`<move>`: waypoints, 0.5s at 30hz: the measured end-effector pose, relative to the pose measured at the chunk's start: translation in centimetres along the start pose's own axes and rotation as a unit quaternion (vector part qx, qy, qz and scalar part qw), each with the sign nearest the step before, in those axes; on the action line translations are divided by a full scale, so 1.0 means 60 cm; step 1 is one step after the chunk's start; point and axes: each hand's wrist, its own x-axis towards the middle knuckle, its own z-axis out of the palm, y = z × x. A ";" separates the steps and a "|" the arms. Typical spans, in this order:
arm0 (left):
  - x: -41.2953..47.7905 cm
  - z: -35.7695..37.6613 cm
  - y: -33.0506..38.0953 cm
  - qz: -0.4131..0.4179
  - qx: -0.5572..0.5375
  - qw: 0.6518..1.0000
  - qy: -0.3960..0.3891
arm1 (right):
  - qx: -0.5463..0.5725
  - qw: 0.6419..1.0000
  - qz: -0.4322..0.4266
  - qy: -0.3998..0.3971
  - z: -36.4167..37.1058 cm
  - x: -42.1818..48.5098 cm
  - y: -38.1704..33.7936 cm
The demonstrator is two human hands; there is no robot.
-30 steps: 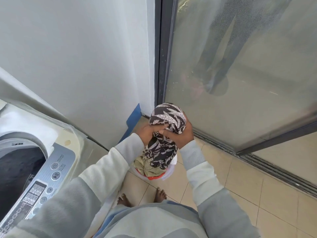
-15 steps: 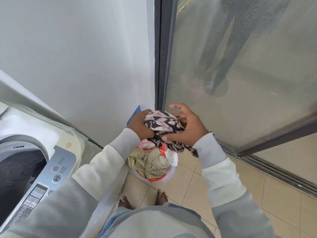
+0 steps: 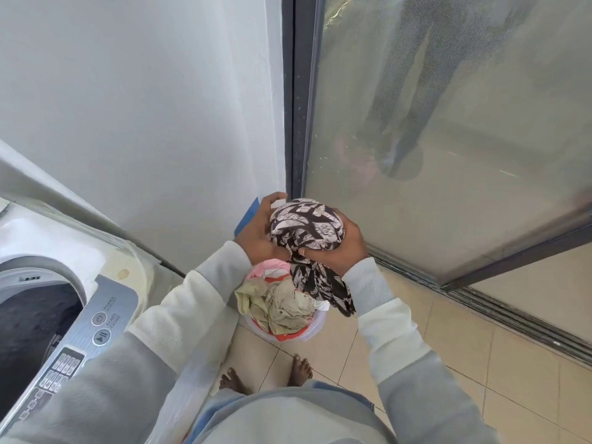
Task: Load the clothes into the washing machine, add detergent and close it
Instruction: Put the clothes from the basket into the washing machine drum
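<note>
The patterned garment [image 3: 306,225], dark brown with pale leaf shapes, is balled up directly above the laundry basket [image 3: 290,338], with a loose tail hanging down toward the basket's right rim. Both hands grip it: the left hand [image 3: 258,233] cups the bundle's left side with the thumb raised, and the right hand [image 3: 339,249] wraps the other side, fingers curled in and the thumb pinching the folds underneath.

It looks like thin, light cloth, limp and not slippery. It should squash easily, but it will unroll if let loose, so the tail is best gathered in and the ball held from below.

More clothes [image 3: 282,304], beige, pink and red, are heaped in the basket. The washing machine [image 3: 105,310] stands to the left of the basket with its drum [image 3: 30,334] open.

The drum's inside is too dark to read and the machine is cut off at the frame edge. The left fingers are hidden behind the bundle. No detergent is in view.
</note>
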 end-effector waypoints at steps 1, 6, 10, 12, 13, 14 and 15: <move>-0.001 -0.007 0.004 0.015 0.024 0.999 -0.019 | -0.057 0.998 -0.003 -0.014 -0.002 0.002 -0.005; 0.000 0.021 0.039 -0.025 0.329 0.944 -0.023 | -0.364 0.922 -0.036 -0.124 0.000 0.012 -0.051; -0.003 0.030 0.028 -0.088 0.329 0.937 0.072 | -0.264 0.954 -0.029 -0.142 -0.006 0.010 -0.054; -0.005 0.018 0.011 -0.108 0.221 0.964 0.103 | -0.195 0.969 -0.026 -0.147 -0.029 0.008 -0.048; -0.008 0.013 0.005 -0.111 0.163 0.973 0.119 | -0.172 0.974 -0.026 -0.147 -0.041 0.005 -0.043; -0.009 0.010 0.000 -0.117 0.106 0.978 0.137 | -0.151 0.978 -0.029 -0.144 -0.049 0.001 -0.037; -0.009 0.010 -0.005 -0.120 0.051 0.980 0.152 | -0.123 0.982 -0.031 -0.137 -0.053 -0.002 -0.029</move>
